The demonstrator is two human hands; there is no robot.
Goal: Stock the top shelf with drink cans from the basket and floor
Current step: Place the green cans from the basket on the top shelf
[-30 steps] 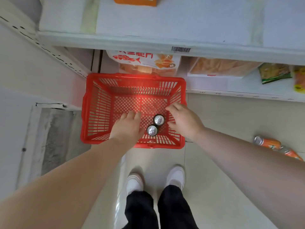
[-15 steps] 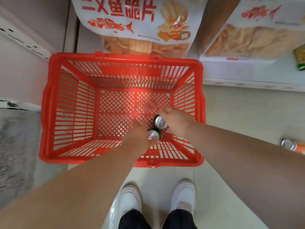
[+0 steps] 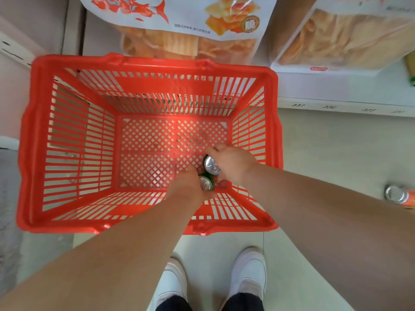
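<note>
Shoes (image 3: pixel 211 281), white and side by side, stand on the pale floor at the bottom centre of the frame, with dark trouser legs above them. Both bare forearms reach forward from the lower corners, over the near rim of the red basket (image 3: pixel 36 153) and down into its lower right corner. Left hand (image 3: pixel 186 187) is seen from the back, its fingers curled round the nearer can (image 3: pixel 205 182), a green-sided can standing upright with its silver top just showing past the knuckles. Right hand (image 3: pixel 233 164) comes in from the right, wrist bent down, fingers wrapped round the farther can (image 3: pixel 211 164), which tilts slightly and shows its whole silver lid at the hand's left edge. Both cans sit close together, nearly touching, on the basket's lattice floor; whether either is lifted off it cannot be told. At the right edge of the frame an orange can (image 3: pixel 399 196) lies on its side on the floor, well apart from the basket. Beyond the basket, along the top of the frame, two large snack bags (image 3: pixel 190 21) rest on a low white shelf (image 3: pixel 336 102) with numbered labels on its front edge.
</note>
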